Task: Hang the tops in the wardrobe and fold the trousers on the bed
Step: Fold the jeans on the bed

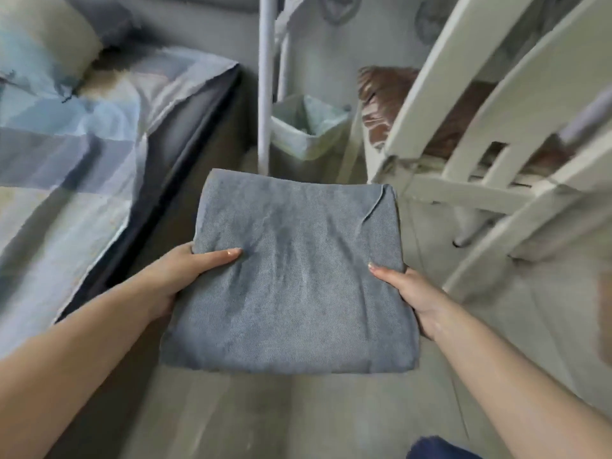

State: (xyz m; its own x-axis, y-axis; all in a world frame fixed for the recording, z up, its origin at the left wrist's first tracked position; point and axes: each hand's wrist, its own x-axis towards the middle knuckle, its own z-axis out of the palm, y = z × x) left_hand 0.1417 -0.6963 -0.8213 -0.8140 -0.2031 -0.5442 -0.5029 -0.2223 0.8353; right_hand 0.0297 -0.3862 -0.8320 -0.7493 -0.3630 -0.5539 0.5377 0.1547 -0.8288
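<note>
Folded blue-grey denim trousers (291, 273) form a flat rectangle held in the air over the floor, in front of me. My left hand (178, 276) grips their left edge, thumb on top and fingers hidden underneath. My right hand (410, 293) grips the right edge the same way, thumb lying on the cloth. The bed (66, 144), with a blue patchwork sheet, lies to the left, apart from the trousers.
A pillow (43, 38) sits at the head of the bed. A small bin with a liner (308, 127) stands ahead beside a white pole (265, 81). A white chair (480, 154) stands at the right. Grey floor (231, 409) lies below.
</note>
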